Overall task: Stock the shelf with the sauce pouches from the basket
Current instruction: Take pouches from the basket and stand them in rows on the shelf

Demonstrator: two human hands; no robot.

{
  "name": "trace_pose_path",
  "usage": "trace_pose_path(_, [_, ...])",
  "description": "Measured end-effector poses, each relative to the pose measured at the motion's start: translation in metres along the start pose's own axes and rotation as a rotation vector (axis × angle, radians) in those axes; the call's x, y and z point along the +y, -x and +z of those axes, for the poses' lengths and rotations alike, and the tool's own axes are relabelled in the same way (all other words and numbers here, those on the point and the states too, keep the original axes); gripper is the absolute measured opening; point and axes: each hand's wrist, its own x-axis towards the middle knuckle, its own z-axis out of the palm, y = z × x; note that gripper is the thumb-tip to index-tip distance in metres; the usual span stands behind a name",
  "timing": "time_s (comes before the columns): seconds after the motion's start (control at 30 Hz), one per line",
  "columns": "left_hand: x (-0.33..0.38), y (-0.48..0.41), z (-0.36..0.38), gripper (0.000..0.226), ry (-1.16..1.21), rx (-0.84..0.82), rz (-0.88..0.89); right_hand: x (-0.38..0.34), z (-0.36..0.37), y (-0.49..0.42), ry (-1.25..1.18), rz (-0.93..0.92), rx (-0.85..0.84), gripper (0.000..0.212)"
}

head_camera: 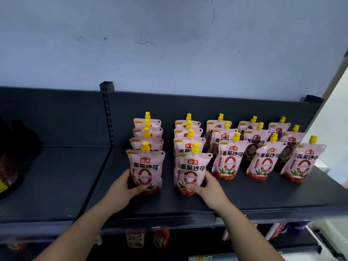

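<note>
Pink sauce pouches with yellow caps stand upright in several rows on the dark shelf. My left hand grips the lower left side of the front pouch of the leftmost row. My right hand holds the bottom right of the front pouch of the second row. Both pouches stand on the shelf board. The rows to the right stand untouched. The basket is out of view.
A slotted upright post divides the shelf; the left bay holds a dark bag with red packets at its far left. Below the shelf edge hang red sauce packs. A white wall rises behind, and a pale panel borders the right.
</note>
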Motion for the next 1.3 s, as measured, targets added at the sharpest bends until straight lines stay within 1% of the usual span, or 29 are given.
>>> trace_pose_path(0.13, [0.000, 0.000, -0.002, 0.055, -0.011, -0.004, -0.006, -0.007, 0.000, 0.002, 0.022, 0.024, 0.000, 0.046])
trace_pose_path(0.27, [0.000, 0.002, -0.002, 0.052, -0.013, -0.005, 0.007, -0.009, 0.003, 0.006, 0.032, 0.058, 0.021, 0.047])
trace_pose_path(0.37, [0.000, 0.002, -0.002, 0.051, -0.003, -0.005, 0.008, -0.012, 0.001, 0.007, 0.037, 0.093, 0.006, 0.049])
trace_pose_path(0.47, [0.006, 0.009, -0.005, 0.055, -0.027, 0.025, 0.001, -0.018, -0.005, 0.012, 0.077, 0.125, 0.011, 0.051])
trace_pose_path(0.57, [0.009, 0.023, -0.013, 0.064, -0.045, 0.088, -0.003, -0.020, -0.016, 0.022, 0.218, 0.134, 0.075, 0.047])
trace_pose_path(0.67, [0.014, 0.044, -0.025, 0.075, -0.114, 0.122, -0.028, -0.023, -0.024, 0.034, 0.374, 0.158, 0.093, 0.047])
trace_pose_path(0.73, [0.016, 0.059, -0.030, 0.073, -0.185, 0.144, -0.035, -0.029, -0.027, 0.043, 0.526, 0.168, 0.072, 0.051])
trace_pose_path(0.83, [0.021, 0.082, -0.033, 0.061, -0.300, 0.138, -0.036, -0.041, -0.028, 0.063, 0.799, 0.183, 0.094, 0.054])
trace_pose_path(0.93, [0.028, 0.106, -0.031, 0.052, -0.381, 0.130, -0.021, -0.053, -0.025, 0.084, 0.995, 0.061, 0.090, 0.048])
trace_pose_path(1.07, [0.040, 0.140, -0.035, 0.051, -0.545, 0.163, -0.040, -0.069, -0.005, 0.104, 1.161, -0.159, -0.032, 0.046])
trace_pose_path(1.17, [0.041, 0.170, -0.047, 0.048, -0.614, 0.200, -0.064, -0.081, 0.024, 0.113, 1.186, -0.309, -0.150, 0.047])
trace_pose_path(1.3, [0.027, 0.216, -0.078, 0.047, -0.565, 0.277, -0.120, -0.104, 0.084, 0.127, 1.184, -0.470, -0.294, 0.050])
